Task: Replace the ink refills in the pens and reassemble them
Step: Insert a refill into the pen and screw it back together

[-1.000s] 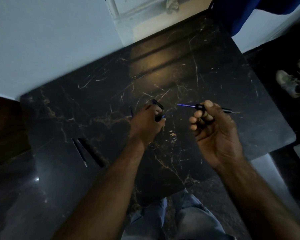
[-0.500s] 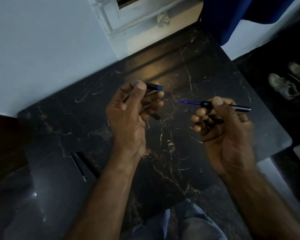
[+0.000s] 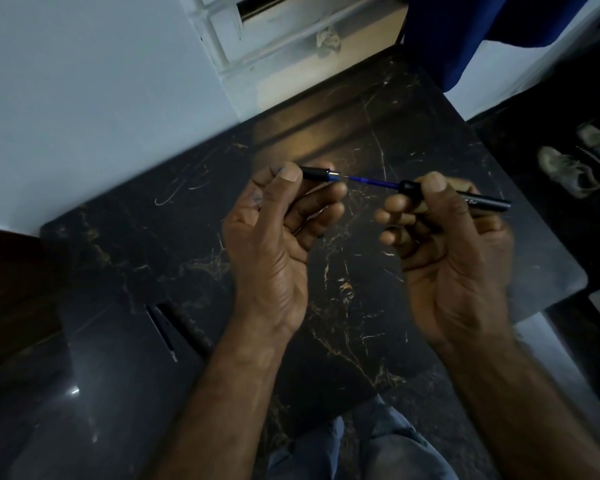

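Over the table (image 3: 430,133), left fingers (image 3: 290,176) pinch nosepiece (image 3: 317,174), right fingers (image 3: 435,183) barrel (image 3: 482,201), refill (image 3: 371,181) spanning between.

Bare marble tabletop (image 3: 413,133) up to the wall (image 3: 84,98), loose pen parts (image 3: 163,336) lying near its left edge

The left hand (image 3: 267,258) hides the pen piece's (image 3: 317,174) left end. On the table's (image 3: 430,133) near left, thin things (image 3: 161,329) are too dim to name.
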Demonstrator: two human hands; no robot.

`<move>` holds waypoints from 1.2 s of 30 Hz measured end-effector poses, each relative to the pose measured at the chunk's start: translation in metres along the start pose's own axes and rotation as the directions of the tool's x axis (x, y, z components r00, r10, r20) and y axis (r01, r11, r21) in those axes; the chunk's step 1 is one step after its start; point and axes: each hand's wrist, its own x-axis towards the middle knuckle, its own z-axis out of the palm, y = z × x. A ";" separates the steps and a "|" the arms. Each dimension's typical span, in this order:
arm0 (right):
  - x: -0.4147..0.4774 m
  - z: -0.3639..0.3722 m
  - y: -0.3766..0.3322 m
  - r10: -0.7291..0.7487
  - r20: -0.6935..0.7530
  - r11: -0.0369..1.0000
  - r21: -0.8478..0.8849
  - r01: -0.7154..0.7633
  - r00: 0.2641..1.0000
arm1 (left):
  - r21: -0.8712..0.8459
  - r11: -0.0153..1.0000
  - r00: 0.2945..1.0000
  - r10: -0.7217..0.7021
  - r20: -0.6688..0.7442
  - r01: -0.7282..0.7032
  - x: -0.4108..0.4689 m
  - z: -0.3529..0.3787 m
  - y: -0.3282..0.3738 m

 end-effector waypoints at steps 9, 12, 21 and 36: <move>-0.001 0.002 0.004 -0.011 0.049 1.000 -0.024 0.012 0.999 | 0.033 0.998 0.998 0.063 -0.024 -0.062 -0.003 -0.005 0.002; -0.002 0.003 0.005 -0.012 0.062 0.999 -0.041 0.015 0.998 | 0.028 0.997 0.997 0.079 -0.023 -0.079 -0.004 -0.008 0.004; -0.005 0.009 0.007 -0.018 0.152 0.995 -0.092 0.032 0.988 | 0.110 0.989 0.995 0.100 0.013 -0.101 -0.012 -0.010 -0.003; 0.002 0.013 0.017 0.010 0.043 0.969 -0.245 0.001 0.999 | 0.128 0.983 0.989 0.123 0.085 -0.133 -0.018 -0.013 -0.011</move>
